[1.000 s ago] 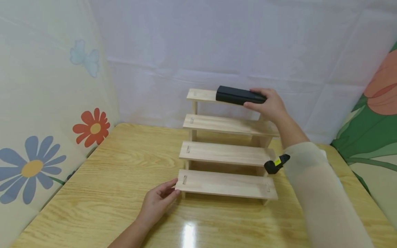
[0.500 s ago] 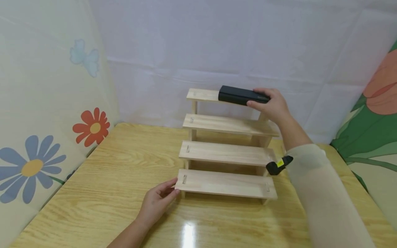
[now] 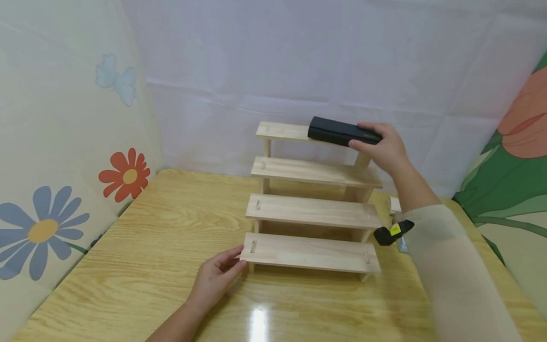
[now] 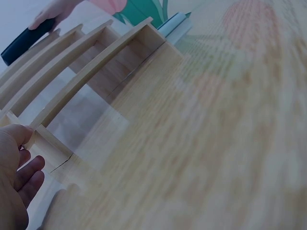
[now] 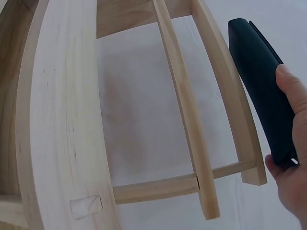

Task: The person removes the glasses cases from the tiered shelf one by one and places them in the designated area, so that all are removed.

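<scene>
A four-step wooden display stand [image 3: 312,209] stands on the table, its shelves rising toward the back. At the left end of its lowest shelf, my left hand [image 3: 215,280] pinches the corner between thumb and fingers. My right hand [image 3: 382,145] grips the right end of a long black glasses case [image 3: 337,131] at the top shelf. In the right wrist view the glasses case [image 5: 261,86] lies along the top slat, thumb on one side. The head view hides the right end of the top shelf behind the case and hand. The left wrist view shows the shelf end [image 4: 41,129] at my fingertips.
Beyond the stand's right side, small white and pale-blue items [image 3: 394,205] lie partly behind my right sleeve. A white cloth backdrop [image 3: 239,71] hangs close behind the stand. Floral panels [image 3: 128,175] border the wood-grain table [image 3: 171,228] on both sides.
My right hand has shifted to the right with the glasses case, baring more of the top shelf's left part. The white item beside the stand now shows. My left hand stays at the lowest shelf.
</scene>
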`<state>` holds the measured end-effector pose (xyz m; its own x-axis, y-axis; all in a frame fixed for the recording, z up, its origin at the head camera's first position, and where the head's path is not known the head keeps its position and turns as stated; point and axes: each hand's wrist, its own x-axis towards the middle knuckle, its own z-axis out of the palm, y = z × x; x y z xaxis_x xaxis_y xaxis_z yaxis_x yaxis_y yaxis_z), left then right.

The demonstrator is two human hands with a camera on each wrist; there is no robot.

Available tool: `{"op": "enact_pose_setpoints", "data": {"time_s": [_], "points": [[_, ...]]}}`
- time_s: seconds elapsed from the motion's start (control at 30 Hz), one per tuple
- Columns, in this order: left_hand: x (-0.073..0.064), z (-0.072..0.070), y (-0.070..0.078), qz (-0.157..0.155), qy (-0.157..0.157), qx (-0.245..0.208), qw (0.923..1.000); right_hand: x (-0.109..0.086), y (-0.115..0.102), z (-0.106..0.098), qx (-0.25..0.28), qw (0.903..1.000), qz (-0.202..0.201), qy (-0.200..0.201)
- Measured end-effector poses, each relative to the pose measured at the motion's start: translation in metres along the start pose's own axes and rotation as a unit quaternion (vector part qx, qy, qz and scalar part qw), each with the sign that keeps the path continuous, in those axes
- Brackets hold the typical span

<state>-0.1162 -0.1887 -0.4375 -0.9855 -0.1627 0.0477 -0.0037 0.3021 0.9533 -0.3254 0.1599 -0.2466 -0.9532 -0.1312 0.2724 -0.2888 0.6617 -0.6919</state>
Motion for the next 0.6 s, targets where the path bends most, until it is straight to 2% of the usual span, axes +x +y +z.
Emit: {"op": "enact_pose_setpoints", "data": {"time_s": [0.6], "points": [[-0.001, -0.003, -0.001, 0.003, 0.002, 0.015, 0.9999, -0.021, 0.013, -0.017, -0.005, 0.9994, -0.017, 0.029]]}}
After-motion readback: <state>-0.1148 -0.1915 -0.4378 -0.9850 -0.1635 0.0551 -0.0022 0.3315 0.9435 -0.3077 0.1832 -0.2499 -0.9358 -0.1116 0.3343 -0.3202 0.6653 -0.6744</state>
